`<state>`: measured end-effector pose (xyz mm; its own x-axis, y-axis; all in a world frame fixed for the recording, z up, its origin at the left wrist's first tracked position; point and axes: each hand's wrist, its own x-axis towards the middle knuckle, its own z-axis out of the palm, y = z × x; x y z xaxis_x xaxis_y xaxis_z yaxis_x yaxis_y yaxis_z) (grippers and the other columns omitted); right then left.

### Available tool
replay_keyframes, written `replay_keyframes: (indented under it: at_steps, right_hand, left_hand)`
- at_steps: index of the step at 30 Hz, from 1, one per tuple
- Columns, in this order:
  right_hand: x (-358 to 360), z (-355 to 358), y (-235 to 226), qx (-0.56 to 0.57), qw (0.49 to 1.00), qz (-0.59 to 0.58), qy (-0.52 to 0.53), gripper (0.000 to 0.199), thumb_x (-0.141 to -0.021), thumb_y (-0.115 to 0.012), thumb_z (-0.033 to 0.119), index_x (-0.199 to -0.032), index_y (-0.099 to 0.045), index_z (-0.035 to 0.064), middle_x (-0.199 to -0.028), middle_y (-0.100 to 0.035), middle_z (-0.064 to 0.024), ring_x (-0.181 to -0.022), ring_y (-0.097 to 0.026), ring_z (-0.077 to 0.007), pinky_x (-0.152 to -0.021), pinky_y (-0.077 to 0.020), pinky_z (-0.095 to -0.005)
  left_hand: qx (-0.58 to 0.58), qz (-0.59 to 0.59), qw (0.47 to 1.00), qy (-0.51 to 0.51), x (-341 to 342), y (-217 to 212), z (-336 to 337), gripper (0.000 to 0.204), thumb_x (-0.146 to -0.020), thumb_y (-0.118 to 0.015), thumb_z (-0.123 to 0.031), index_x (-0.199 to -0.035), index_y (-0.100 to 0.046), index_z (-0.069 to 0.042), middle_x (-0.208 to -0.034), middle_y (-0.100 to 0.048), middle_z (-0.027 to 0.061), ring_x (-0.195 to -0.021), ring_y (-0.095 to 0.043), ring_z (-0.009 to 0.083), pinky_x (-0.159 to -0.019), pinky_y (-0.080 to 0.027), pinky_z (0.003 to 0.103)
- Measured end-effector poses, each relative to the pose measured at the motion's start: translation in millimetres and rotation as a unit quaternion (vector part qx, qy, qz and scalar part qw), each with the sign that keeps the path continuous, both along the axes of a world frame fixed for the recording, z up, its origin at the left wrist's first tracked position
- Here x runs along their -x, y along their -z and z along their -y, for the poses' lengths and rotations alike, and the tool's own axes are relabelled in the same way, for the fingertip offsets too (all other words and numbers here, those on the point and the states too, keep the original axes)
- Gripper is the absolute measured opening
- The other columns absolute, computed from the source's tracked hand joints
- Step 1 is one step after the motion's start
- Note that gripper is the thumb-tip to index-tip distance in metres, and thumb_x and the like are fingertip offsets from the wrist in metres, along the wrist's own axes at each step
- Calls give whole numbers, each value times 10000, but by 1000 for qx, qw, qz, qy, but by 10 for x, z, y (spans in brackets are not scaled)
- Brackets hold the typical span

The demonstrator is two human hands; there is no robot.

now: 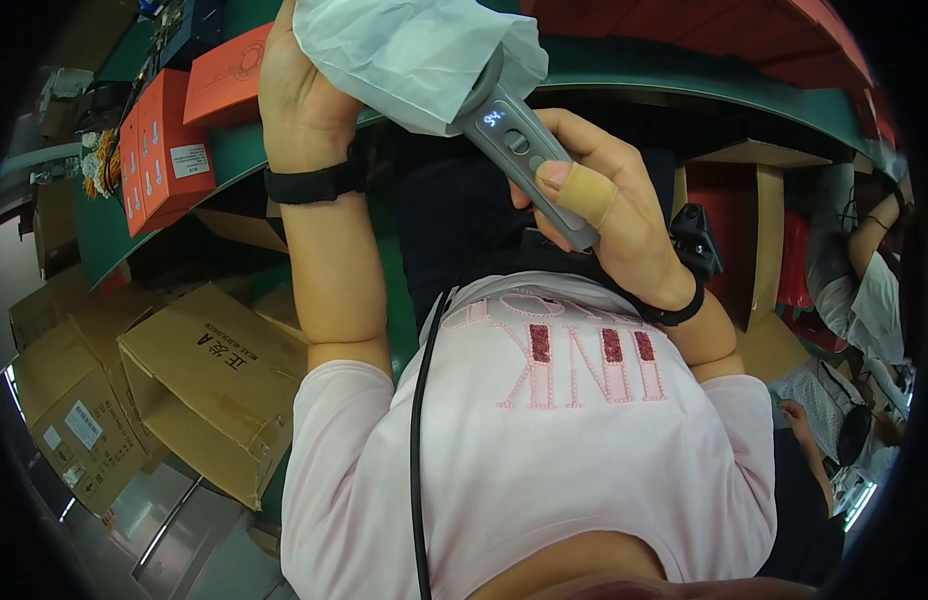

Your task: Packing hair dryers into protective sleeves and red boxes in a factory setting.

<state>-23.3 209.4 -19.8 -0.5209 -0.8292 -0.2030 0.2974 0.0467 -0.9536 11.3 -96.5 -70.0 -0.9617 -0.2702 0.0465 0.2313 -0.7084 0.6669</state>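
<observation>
A grey handheld device [544, 180] with a lit display and buttons slants across the space in front of me. My right hand [614, 195] is wrapped round its handle. The thumb, which wears a tan bandage [588, 194], lies by the buttons. The device's upper end disappears into a thin white bag [404, 60], so its head is hidden. At the bag's left side, my left hand [309, 95] holds the bag from beneath. Its fingers are mostly hidden behind the white material and cut off by the upper edge.
Orange boxes [169, 150] stand on the green table [239, 165] at the left. Open brown cartons [214, 370] lie lower left, and another carton [769, 230] stands at the right. A black cable [419, 450] runs down my shirt. Another person's arm [874, 235] shows far right.
</observation>
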Motion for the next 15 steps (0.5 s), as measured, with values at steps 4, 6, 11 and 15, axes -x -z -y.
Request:
replay_keyframes:
  at_steps: [4,6,11,15]
  right_hand:
    - [37,-9,30,-6,1000,-4,4,547,-903,-582,348,-1292,-564,-37,-848,-631,-72,-529,-501,-73,-501,-386,-209]
    - [41,1,33,-10,1000,-4,6,570,-903,-581,359,-1311,-557,-38,-861,-634,-77,-555,-514,-78,-516,-397,-215]
    - [112,41,80,36,998,-30,30,576,-931,-533,304,-1383,-520,-53,-1026,-664,-117,-811,-617,-121,-704,-485,-241]
    - [153,201,-17,63,991,-81,81,511,-954,-563,133,-1419,-496,-67,-1278,-625,-146,-1169,-574,-166,-997,-442,-281]
  left_hand:
    - [-87,-74,993,9,152,-160,-398,322,-1020,-615,-212,-1255,-647,7,-1105,-735,128,-932,-708,268,-872,-587,395]
    - [-128,-59,990,-11,178,-241,-456,347,-1017,-611,-163,-1316,-602,14,-1082,-739,147,-914,-716,260,-889,-588,364]
    - [46,-20,985,-167,120,-345,-856,555,-1033,-513,-489,-1339,-539,-27,-1274,-645,116,-1144,-643,268,-993,-516,405]
    - [18,-24,972,-234,172,-335,-1273,385,-993,-662,-277,-1258,-555,-19,-1152,-646,91,-1010,-645,198,-929,-523,338]
